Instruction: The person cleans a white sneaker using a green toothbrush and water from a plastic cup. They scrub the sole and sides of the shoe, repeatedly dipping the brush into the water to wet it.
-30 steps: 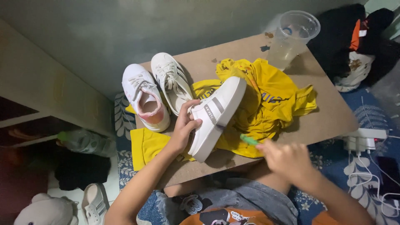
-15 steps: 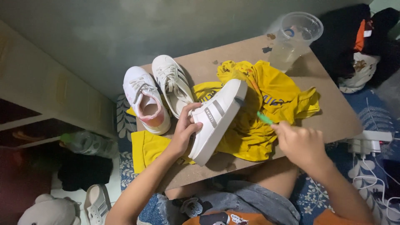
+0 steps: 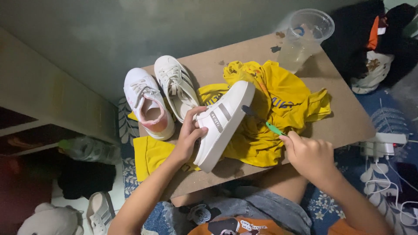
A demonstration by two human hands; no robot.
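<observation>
Head view, left hand (image 3: pixel 188 138) gripping sneaker (image 3: pixel 222 124), right hand (image 3: pixel 310 153) toothbrush (image 3: pixel 264 123)

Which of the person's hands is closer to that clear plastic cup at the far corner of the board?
The right hand. It holds a green brush below the clear plastic cup, on the same side of the board. The left hand grips the white shoe farther away.

Home floor, shoes (image 3: pixel 148 102), clothes pile (image 3: pixel 374 39)

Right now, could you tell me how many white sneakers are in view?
3: one sneaker held on its side by the left hand over the yellow cloth, and two standing side by side at the table's far left. Others may be hidden.
</observation>
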